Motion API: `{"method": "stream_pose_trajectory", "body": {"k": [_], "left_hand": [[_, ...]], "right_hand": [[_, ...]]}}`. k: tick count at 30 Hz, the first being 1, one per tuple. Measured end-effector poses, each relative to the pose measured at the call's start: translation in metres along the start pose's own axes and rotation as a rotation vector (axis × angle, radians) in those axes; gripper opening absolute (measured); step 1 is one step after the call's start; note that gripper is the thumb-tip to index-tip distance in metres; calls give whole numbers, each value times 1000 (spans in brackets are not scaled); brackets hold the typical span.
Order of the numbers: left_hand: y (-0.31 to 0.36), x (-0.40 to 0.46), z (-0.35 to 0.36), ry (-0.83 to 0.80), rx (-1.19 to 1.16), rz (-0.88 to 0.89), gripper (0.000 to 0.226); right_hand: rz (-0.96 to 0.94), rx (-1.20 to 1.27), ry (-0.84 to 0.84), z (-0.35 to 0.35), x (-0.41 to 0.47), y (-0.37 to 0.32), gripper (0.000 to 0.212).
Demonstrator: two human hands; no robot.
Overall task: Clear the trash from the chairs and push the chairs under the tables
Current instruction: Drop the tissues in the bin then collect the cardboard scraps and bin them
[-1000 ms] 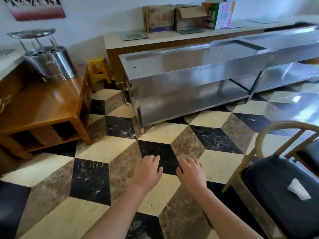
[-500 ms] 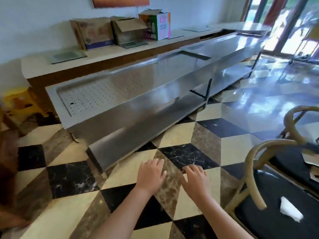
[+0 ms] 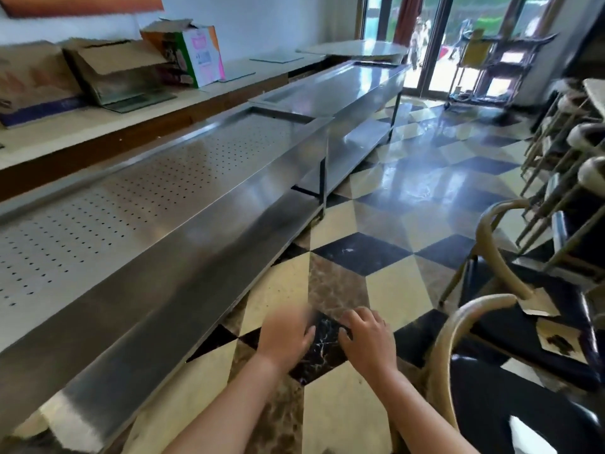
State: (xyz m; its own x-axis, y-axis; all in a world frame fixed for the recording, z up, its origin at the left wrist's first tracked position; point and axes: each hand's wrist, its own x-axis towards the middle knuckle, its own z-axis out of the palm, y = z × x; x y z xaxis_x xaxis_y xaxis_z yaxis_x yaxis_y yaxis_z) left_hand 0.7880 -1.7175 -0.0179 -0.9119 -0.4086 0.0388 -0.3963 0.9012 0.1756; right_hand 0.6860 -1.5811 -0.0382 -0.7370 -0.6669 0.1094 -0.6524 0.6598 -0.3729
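Note:
Both my hands hover over the tiled floor, holding nothing. My left hand (image 3: 286, 334) is blurred with its fingers loosely spread; my right hand (image 3: 368, 339) has its fingers curled downward. To their right stands a chair (image 3: 458, 326) with a curved tan back and black seat; a white tissue (image 3: 532, 435) lies on that seat at the frame's bottom edge. A second, similar chair (image 3: 491, 224) stands behind it, with pieces of torn cardboard (image 3: 556, 342) on its black seat. Neither hand touches a chair.
A long stainless steel counter (image 3: 183, 224) with a perforated top runs along the left. Behind it a shelf holds cardboard boxes (image 3: 193, 54). More chairs (image 3: 569, 152) line the right side beside a table edge (image 3: 595, 93). Glass doors (image 3: 458, 44) stand at the far end.
My view has swung right, from the wooden cabinet toward the steel counter and doors. The second chair and its cardboard came into view. My hands stayed held out in front.

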Motion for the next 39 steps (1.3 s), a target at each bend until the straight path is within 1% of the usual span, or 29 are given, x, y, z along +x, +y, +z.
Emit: {"method": "stream_pose_trajectory", "body": {"k": [5, 8, 12, 18, 23, 26, 31, 33, 35, 39], "left_hand": [[9, 121, -4, 8, -4, 47, 42], [18, 186, -3, 6, -15, 114, 42], [37, 277, 9, 8, -25, 195, 43], [72, 427, 36, -38, -43, 375, 46], [118, 541, 32, -47, -50, 622, 44], [159, 589, 29, -53, -95, 761, 41], [233, 628, 42, -107, -148, 981, 35], [264, 640, 51, -127, -176, 1050, 36], [296, 650, 61, -134, -178, 1114, 36], [357, 670, 81, -195, -148, 1206, 40]], "right_hand": [[45, -61, 49, -16, 107, 46, 28], [88, -81, 48, -23, 159, 71, 29], [180, -87, 115, -30, 222, 109, 29], [335, -155, 189, -43, 321, 169, 31], [523, -204, 273, -76, 383, 214, 31], [671, -216, 358, -97, 402, 242, 27], [870, -256, 431, -116, 401, 293, 25], [936, -266, 452, -120, 397, 318, 25], [1002, -279, 471, -123, 392, 345, 29], [1133, -216, 557, -129, 381, 401, 32]]}}
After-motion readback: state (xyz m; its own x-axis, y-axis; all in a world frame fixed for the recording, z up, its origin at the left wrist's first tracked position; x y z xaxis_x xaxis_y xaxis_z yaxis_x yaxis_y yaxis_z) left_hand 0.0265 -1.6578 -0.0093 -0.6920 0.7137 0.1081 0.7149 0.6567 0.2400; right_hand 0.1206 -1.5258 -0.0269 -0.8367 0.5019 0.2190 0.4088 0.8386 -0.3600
